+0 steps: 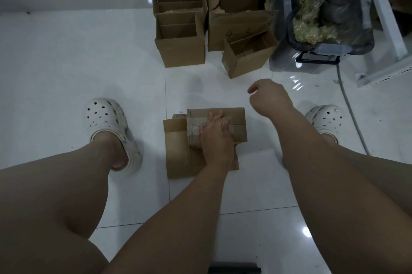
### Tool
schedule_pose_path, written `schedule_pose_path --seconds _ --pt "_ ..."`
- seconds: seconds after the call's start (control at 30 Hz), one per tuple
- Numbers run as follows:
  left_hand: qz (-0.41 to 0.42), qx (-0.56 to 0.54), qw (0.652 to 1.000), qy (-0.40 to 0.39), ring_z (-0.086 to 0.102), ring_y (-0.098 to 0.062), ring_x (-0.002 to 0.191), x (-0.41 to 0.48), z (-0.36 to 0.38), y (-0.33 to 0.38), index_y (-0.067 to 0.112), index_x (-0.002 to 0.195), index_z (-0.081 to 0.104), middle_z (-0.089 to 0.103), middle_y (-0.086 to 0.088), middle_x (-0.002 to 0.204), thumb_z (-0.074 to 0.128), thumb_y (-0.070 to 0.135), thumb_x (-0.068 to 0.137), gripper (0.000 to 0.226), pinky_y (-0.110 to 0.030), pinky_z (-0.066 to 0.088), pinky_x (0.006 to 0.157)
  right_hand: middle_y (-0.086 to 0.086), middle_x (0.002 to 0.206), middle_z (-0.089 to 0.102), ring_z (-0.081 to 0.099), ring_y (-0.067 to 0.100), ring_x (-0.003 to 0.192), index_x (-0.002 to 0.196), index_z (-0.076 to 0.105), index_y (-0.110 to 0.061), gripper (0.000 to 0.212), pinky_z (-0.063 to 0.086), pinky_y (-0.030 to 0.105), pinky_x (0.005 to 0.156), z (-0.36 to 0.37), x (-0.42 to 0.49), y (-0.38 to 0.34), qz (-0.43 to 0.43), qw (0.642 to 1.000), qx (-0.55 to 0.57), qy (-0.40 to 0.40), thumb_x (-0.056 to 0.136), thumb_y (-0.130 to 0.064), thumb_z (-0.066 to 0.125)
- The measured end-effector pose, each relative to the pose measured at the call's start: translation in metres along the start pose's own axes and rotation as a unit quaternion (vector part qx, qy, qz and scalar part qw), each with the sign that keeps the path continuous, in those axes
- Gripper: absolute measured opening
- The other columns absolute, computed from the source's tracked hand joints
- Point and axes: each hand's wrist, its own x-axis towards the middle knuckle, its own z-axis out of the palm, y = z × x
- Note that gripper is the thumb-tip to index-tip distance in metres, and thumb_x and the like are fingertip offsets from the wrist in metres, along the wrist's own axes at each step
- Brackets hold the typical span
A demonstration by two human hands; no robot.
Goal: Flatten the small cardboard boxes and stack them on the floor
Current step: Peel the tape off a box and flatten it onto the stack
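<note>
A small pile of flattened brown cardboard boxes (178, 153) lies on the white tiled floor between my feet. My left hand (215, 137) presses flat on the top flattened box (234, 122), fingers straight. My right hand (268, 97) hovers above the floor to the right of the pile, fingers loosely curled and holding nothing. Beyond it stands a small open cardboard box (247, 56), tilted. Further back are a row of open small boxes (180, 48) and a larger box marked with handwriting (234, 28).
A clear plastic bin (287, 59) lined with a dark bag of crumpled packing stands at the right rear. A grey cable (352, 117) runs along the floor by my right shoe (325, 117). My left shoe (107, 122) is at the left. A white frame (385, 17) stands far right.
</note>
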Motion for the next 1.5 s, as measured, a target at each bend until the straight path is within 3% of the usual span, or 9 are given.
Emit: schedule_pose_path --seconds 0.3,0.43,0.53,0.63,0.77,0.9,1.03,1.2,1.5 --pt "0.015 0.018 1.0 -0.004 0.028 -0.015 0.141 -0.002 0.001 -0.001 0.012 0.11 0.067 0.052 0.001 0.139 0.034 0.022 0.102 0.035 -0.028 0.002 0.114 0.01 0.142 0.044 0.049 0.028 0.12 0.147 0.032 -0.019 0.065 0.043 0.032 0.094 0.039 -0.006 0.019 -0.001 0.982 0.078 -0.172 0.09 -0.023 0.063" --pt "0.026 0.019 0.999 -0.003 0.027 -0.016 0.141 -0.003 0.001 -0.003 0.012 0.109 0.067 0.052 0.001 0.139 0.035 0.022 0.102 0.034 -0.025 0.0 0.113 0.009 0.143 0.04 0.043 0.028 0.127 0.143 0.039 -0.023 0.051 0.039 0.036 0.104 0.068 -0.017 0.023 0.011 0.983 0.183 -0.024 0.094 -0.017 0.053" --pt "0.019 0.026 0.999 0.001 0.027 -0.016 0.141 -0.002 0.001 -0.001 0.012 0.11 0.067 0.052 0.001 0.139 0.035 0.021 0.102 0.033 -0.024 -0.001 0.112 0.011 0.145 0.045 0.036 0.029 0.135 0.132 0.055 -0.011 0.038 0.032 0.037 0.11 0.086 -0.036 0.03 -0.081 0.985 0.059 0.139 0.095 -0.01 0.047" --pt "0.031 0.048 0.998 -0.014 0.026 -0.018 0.141 -0.003 0.001 0.001 0.011 0.118 0.064 0.051 -0.002 0.14 0.036 0.02 0.101 0.033 -0.031 0.001 0.115 0.017 0.143 0.047 0.041 0.036 0.134 0.131 0.054 0.001 0.039 0.033 0.044 0.112 0.104 -0.049 0.044 -0.207 0.967 -0.04 0.146 0.094 -0.01 0.052" --pt "0.052 0.074 0.995 -0.035 0.024 -0.019 0.142 0.0 -0.004 0.0 0.012 0.121 0.062 0.048 -0.002 0.142 0.036 0.021 0.101 0.034 -0.03 0.0 0.114 -0.003 0.159 0.019 0.006 0.021 0.149 0.15 0.028 -0.02 0.049 0.009 0.039 0.118 0.111 -0.047 0.05 -0.159 0.979 -0.101 0.079 0.102 -0.024 0.035" --pt "0.03 0.036 0.998 -0.038 0.033 -0.022 0.138 0.001 -0.009 0.001 0.009 0.125 0.058 0.05 -0.006 0.14 0.035 0.016 0.1 0.035 -0.033 0.017 0.113 -0.003 0.159 0.017 0.014 0.021 0.147 0.15 0.027 -0.019 0.052 0.016 0.039 0.118 0.111 -0.044 0.05 -0.15 0.986 -0.054 0.05 0.1 -0.016 0.038" --pt "-0.042 -0.089 0.995 0.018 0.055 -0.011 0.106 0.003 -0.021 0.005 0.018 0.125 0.051 0.064 0.001 0.116 0.032 0.013 0.099 0.032 -0.014 0.037 0.082 0.0 0.159 0.022 0.024 0.022 0.144 0.149 0.03 -0.017 0.049 0.022 0.042 0.115 0.113 -0.042 0.05 -0.148 0.984 -0.075 0.071 0.1 -0.015 0.037" --pt "-0.177 -0.208 0.962 -0.015 0.058 -0.018 0.089 0.025 -0.033 0.018 0.025 0.125 0.036 0.063 -0.005 0.095 0.031 0.003 0.093 0.039 -0.022 0.039 0.068 0.008 0.154 0.033 0.026 0.028 0.143 0.144 0.04 -0.01 0.049 0.018 0.046 0.115 0.117 -0.043 0.046 -0.156 0.979 -0.069 0.114 0.095 -0.009 0.046" --pt "-0.089 0.143 0.985 -0.038 0.039 -0.015 0.088 0.04 -0.042 0.02 0.02 0.12 0.034 0.031 -0.008 0.114 0.07 0.026 0.082 0.053 -0.02 0.039 0.066 0.011 0.148 0.041 0.035 0.035 0.138 0.138 0.048 -0.01 0.046 0.026 0.05 0.112 0.113 -0.045 0.046 -0.172 0.974 -0.073 0.127 0.093 -0.006 0.049"
